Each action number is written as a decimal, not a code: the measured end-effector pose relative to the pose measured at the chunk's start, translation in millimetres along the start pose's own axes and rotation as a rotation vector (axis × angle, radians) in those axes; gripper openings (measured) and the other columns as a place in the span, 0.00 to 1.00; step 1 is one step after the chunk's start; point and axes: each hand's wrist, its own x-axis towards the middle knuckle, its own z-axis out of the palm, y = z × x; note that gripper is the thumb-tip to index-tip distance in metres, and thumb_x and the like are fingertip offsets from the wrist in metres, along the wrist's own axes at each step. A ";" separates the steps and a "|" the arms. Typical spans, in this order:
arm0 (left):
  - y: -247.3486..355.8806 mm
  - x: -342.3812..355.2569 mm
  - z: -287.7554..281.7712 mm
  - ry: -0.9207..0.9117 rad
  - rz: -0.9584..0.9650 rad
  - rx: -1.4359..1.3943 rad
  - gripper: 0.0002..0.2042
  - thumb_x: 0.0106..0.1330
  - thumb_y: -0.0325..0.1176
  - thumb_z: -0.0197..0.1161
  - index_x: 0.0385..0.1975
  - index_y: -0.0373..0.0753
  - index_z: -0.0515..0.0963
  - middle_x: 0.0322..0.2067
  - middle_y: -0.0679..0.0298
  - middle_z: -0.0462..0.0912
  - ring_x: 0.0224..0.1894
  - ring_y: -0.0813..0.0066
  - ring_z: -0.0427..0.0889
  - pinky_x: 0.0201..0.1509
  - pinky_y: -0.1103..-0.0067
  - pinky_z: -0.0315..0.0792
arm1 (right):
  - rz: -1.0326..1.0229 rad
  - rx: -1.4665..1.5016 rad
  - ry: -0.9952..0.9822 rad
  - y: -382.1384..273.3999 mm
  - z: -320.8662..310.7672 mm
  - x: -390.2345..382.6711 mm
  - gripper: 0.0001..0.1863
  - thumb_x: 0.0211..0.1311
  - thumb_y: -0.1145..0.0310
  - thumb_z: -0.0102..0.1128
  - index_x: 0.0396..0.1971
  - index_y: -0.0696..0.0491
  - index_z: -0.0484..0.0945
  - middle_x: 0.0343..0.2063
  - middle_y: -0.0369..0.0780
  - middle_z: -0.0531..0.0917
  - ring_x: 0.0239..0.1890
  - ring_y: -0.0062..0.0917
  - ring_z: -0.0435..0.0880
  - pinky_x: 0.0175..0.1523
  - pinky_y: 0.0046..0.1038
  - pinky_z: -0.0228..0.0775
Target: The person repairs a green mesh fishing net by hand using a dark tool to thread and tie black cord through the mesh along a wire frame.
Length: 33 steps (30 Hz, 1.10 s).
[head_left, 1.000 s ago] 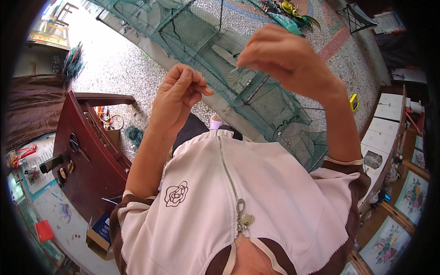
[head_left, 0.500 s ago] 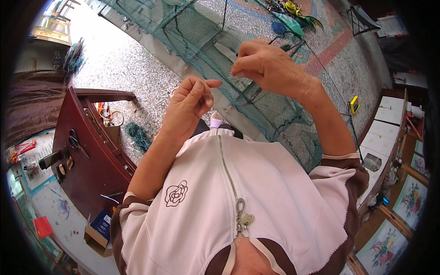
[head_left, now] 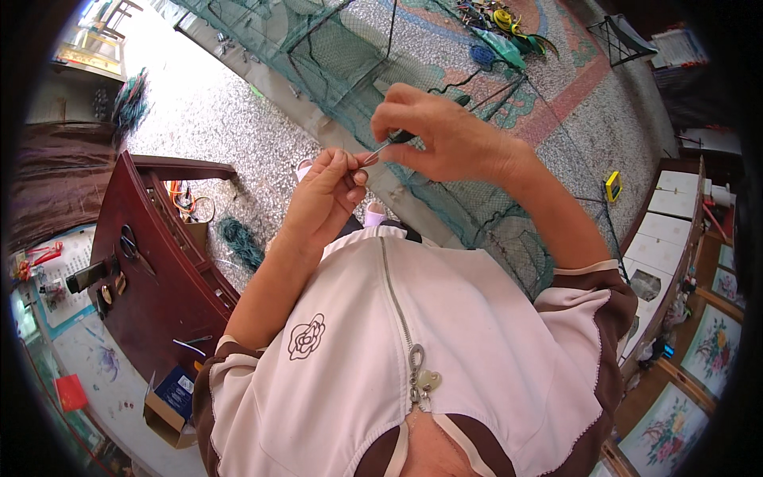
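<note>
My left hand (head_left: 324, 187) is in front of my chest with thumb and forefinger pinched together; what they hold, if anything, is too small to make out. Just to its right, my right hand (head_left: 445, 135) grips a thin metal tool with a dark handle (head_left: 404, 137). The tool's slender tip reaches the fingertips of my left hand. Beyond and below both hands, a green mesh net (head_left: 453, 199) on dark frames stretches across the floor.
At left stands a dark red wooden stool (head_left: 151, 310) with scissors (head_left: 135, 250) on it. A green twine bundle (head_left: 238, 242) lies on the floor beside it. Far right are a yellow object (head_left: 613, 186) and white drawers (head_left: 664, 226); straps and tools (head_left: 513, 36) lie beyond the net.
My right hand has moved left and turned, bringing the thin tool into view against my left fingertips. My left hand has shifted slightly, still pinched.
</note>
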 end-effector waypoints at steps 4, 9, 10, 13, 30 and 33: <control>-5.7 -0.7 -0.3 0.002 -0.037 -0.080 0.05 0.71 0.32 0.49 0.32 0.39 0.68 0.35 0.65 0.71 0.32 0.80 0.69 0.31 0.86 0.65 | -0.030 -0.070 -0.026 4.1 9.4 1.9 0.06 0.51 0.72 0.64 0.27 0.52 0.75 0.31 0.39 0.68 0.33 0.29 0.72 0.36 0.28 0.65; -10.0 3.3 1.0 -0.038 -0.041 0.008 0.04 0.70 0.33 0.51 0.33 0.41 0.68 0.38 0.65 0.74 0.35 0.81 0.71 0.35 0.87 0.67 | -0.274 -0.349 0.133 1.7 14.7 1.3 0.05 0.49 0.71 0.64 0.26 0.49 0.77 0.30 0.36 0.73 0.37 0.31 0.73 0.42 0.30 0.67; -11.9 3.7 7.7 0.033 -0.028 0.085 0.04 0.69 0.33 0.52 0.35 0.42 0.69 0.38 0.65 0.74 0.36 0.82 0.72 0.37 0.87 0.67 | -0.325 -0.431 0.172 -4.3 18.2 2.1 0.04 0.50 0.72 0.63 0.27 0.49 0.77 0.30 0.36 0.74 0.36 0.30 0.73 0.42 0.30 0.67; -16.9 6.8 15.4 0.046 0.148 0.436 0.04 0.68 0.31 0.53 0.39 0.41 0.69 0.38 0.65 0.74 0.38 0.82 0.72 0.40 0.86 0.68 | -0.418 0.048 0.162 -42.1 35.4 10.9 0.03 0.51 0.72 0.62 0.25 0.50 0.76 0.30 0.34 0.77 0.37 0.31 0.75 0.43 0.29 0.69; -0.6 -9.8 58.9 -0.177 0.594 1.323 0.09 0.59 0.19 0.60 0.39 0.35 0.74 0.38 0.61 0.68 0.33 0.77 0.72 0.37 0.83 0.69 | -0.289 1.006 0.744 -40.0 -95.9 3.9 0.13 0.69 0.58 0.47 0.27 0.50 0.71 0.15 0.31 0.72 0.12 0.13 0.70 0.15 0.16 0.65; 4.8 -8.4 52.0 -0.226 0.624 1.322 0.05 0.61 0.21 0.58 0.36 0.33 0.73 0.39 0.61 0.69 0.37 0.76 0.72 0.40 0.82 0.69 | -0.176 0.905 0.890 -39.6 -113.5 -8.5 0.12 0.68 0.58 0.48 0.28 0.50 0.71 0.15 0.30 0.72 0.10 0.11 0.66 0.14 0.15 0.60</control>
